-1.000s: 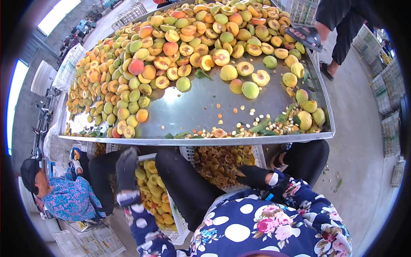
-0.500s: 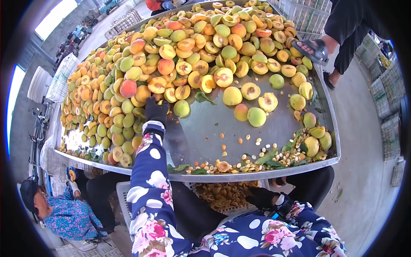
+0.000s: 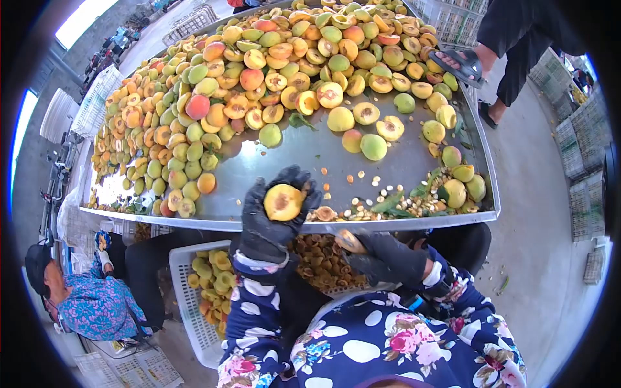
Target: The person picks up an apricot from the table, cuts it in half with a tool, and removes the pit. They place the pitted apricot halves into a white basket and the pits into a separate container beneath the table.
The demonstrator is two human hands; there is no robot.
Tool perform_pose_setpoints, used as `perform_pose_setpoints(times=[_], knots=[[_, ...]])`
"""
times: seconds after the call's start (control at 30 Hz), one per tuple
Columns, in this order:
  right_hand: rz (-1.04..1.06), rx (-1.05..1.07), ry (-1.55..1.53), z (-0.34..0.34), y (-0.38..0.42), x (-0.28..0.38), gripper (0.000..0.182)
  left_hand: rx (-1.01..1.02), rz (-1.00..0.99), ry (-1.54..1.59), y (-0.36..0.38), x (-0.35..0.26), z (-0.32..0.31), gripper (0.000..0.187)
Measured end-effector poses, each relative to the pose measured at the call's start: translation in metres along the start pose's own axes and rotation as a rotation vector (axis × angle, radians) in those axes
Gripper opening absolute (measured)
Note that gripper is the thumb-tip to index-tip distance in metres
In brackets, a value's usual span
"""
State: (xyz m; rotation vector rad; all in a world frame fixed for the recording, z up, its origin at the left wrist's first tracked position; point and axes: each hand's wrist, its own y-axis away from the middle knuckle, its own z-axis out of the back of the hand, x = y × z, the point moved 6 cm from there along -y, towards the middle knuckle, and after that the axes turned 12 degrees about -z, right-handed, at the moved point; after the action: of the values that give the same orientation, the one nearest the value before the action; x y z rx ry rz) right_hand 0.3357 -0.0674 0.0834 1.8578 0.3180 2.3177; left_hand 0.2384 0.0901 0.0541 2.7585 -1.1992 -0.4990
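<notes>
My left hand [image 3: 275,210], in a black glove, holds a halved yellow fruit [image 3: 283,202] with its cut face up, over the near edge of the metal table [image 3: 259,165]. To the right, my right hand [image 3: 391,258], also gloved in black, is closed on a small brownish object [image 3: 350,241] that is blurred; whether it is a tool or a fruit piece I cannot tell. A large heap of whole and halved fruit [image 3: 252,79] covers the far and left parts of the table. Loose pits [image 3: 362,202] lie along the near edge.
Below the table stand a white basket of fruit pieces [image 3: 197,323] and a container of brownish fruit pieces [image 3: 323,262]. A co-worker [image 3: 97,297] sits at the lower left. Another person's sandalled foot [image 3: 462,64] rests at the table's right edge. Stacked crates [image 3: 585,161] stand at the right.
My left hand has come back from the heap to the near edge, now with a halved fruit. My right hand has risen towards it. The basket of fruit pieces now shows, and the view has shifted.
</notes>
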Motion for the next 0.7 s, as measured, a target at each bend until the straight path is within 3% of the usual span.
perform_pose_setpoints(times=[0.17, 0.23, 0.3, 0.33, 0.4, 0.43, 0.5, 0.57, 0.63, 0.7], knots=[[-0.011, -0.111, 0.036, -0.005, 0.001, 0.015, 0.029, 0.051, -0.107, -0.147, 0.027, 0.04, -0.004, 0.053], [0.139, -0.246, 0.164, -0.006, 0.002, 0.011, 0.028, 0.071, -0.142, -0.204, 0.034, 0.048, -0.003, 0.053], [0.159, -0.274, 0.169, -0.007, 0.006, 0.013, 0.027, 0.183, -0.213, -0.488, 0.039, 0.051, -0.006, 0.055], [0.132, -0.29, 0.237, -0.007, 0.007, 0.014, 0.028, 0.184, -0.212, -0.488, 0.04, 0.054, -0.008, 0.055], [0.105, -0.306, 0.303, -0.009, 0.008, 0.01, 0.028, 0.026, -0.14, -0.168, 0.041, 0.06, -0.007, 0.054], [0.137, -0.331, 0.347, -0.011, 0.006, 0.007, 0.028, 0.026, -0.139, -0.168, 0.041, 0.061, -0.003, 0.054], [0.17, -0.355, 0.392, -0.013, 0.007, 0.005, 0.029, 0.134, -0.261, -0.479, 0.038, 0.059, 0.002, 0.053], [0.006, -0.312, 0.396, -0.017, 0.005, -0.002, 0.033, 0.063, -0.247, -0.342, 0.037, 0.063, 0.001, 0.047], [0.057, -0.335, 0.38, -0.021, 0.005, -0.008, 0.034, -0.012, -0.229, -0.206, 0.039, 0.066, 0.003, 0.04], [0.109, -0.36, 0.364, -0.024, 0.0, -0.017, 0.035, 0.086, -0.294, -0.602, 0.042, 0.063, 0.0, 0.051]])
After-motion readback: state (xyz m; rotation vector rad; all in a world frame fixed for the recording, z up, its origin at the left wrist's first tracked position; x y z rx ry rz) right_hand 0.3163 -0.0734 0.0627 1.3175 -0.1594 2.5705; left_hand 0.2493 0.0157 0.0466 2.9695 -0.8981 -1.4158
